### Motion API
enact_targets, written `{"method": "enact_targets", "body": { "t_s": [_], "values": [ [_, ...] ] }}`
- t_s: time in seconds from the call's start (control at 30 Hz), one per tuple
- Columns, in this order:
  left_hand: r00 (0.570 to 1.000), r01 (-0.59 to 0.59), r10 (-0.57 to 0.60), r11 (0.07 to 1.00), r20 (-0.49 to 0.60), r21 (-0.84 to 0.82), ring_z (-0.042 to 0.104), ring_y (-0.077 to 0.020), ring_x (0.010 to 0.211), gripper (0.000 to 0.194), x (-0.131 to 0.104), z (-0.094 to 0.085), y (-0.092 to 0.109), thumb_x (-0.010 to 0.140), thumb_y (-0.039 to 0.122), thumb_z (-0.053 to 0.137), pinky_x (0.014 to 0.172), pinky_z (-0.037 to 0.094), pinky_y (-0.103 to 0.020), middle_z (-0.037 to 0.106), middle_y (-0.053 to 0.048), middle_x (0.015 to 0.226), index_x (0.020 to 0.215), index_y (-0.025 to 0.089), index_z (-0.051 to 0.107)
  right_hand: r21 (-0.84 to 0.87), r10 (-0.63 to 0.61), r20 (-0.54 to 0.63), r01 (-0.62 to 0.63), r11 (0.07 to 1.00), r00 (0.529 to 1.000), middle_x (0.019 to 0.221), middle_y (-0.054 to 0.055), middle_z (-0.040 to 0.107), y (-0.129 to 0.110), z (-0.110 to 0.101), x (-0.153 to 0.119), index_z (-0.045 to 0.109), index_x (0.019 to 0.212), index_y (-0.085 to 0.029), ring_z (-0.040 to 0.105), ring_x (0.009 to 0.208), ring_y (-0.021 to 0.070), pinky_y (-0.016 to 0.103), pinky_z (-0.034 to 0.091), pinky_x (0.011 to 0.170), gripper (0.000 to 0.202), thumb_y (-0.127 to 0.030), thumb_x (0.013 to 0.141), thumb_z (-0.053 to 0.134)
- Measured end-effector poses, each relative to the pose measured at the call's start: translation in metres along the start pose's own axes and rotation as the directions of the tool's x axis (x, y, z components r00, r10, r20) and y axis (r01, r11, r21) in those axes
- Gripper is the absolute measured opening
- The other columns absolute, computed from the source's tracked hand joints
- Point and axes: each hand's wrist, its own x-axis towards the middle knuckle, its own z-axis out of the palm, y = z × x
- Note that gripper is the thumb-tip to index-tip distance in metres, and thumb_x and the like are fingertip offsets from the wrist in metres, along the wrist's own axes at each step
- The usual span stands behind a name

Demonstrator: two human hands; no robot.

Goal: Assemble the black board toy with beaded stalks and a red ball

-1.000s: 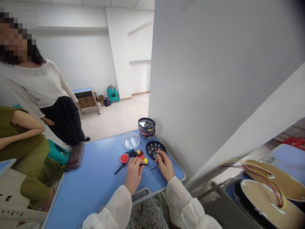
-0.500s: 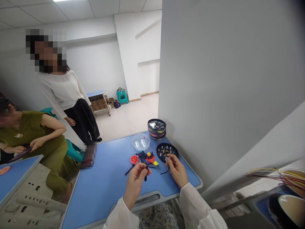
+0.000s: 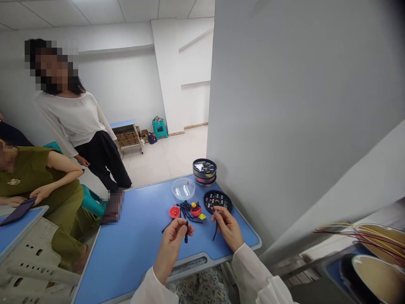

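Observation:
My left hand [image 3: 173,237] pinches a short black piece [image 3: 186,239] above the blue desk [image 3: 123,245]. A thin black strip [image 3: 215,233] hangs from the closed fingers of my right hand [image 3: 228,226]. Beyond my hands lies a pile of black parts [image 3: 186,210] with a red cup [image 3: 174,212] at its left. Another red cup [image 3: 195,212], a yellow piece [image 3: 202,216] and an orange ball [image 3: 193,205] sit at its right side. A round black lid with printed labels [image 3: 217,200] lies just past my right hand.
A clear round dish [image 3: 183,188] and stacked round containers [image 3: 205,172] stand at the desk's far edge. A wall [image 3: 284,126] rises at the right. One person stands and another sits at the left. Wires [image 3: 357,232] lie at the lower right.
The black strip in my right hand now hangs more steeply, where it slanted to the left before. The whole view has shifted slightly. My left hand still pinches its black piece.

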Motion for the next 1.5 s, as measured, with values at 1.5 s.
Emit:
{"method": "enact_targets", "body": {
  "t_s": [1.5],
  "values": [
    [0.999, 0.038, -0.041, 0.981, 0.013, 0.189, 0.037, -0.0083, 0.052, 0.032, -0.028, -0.011, -0.035, 0.087, 0.048, 0.048, 0.050, 0.031, -0.021, 0.047, 0.004, 0.062, 0.078, 0.017, 0.053, 0.029, 0.093, 0.358, -0.111, 0.993, 0.929, 0.061, -0.004, 0.047, -0.040, 0.058, -0.042, 0.054, 0.069, -0.018, 0.041, 0.056, 0.0095, 0.021, 0.036, 0.053, 0.034, -0.050, 0.078, 0.060]
  ]
}}
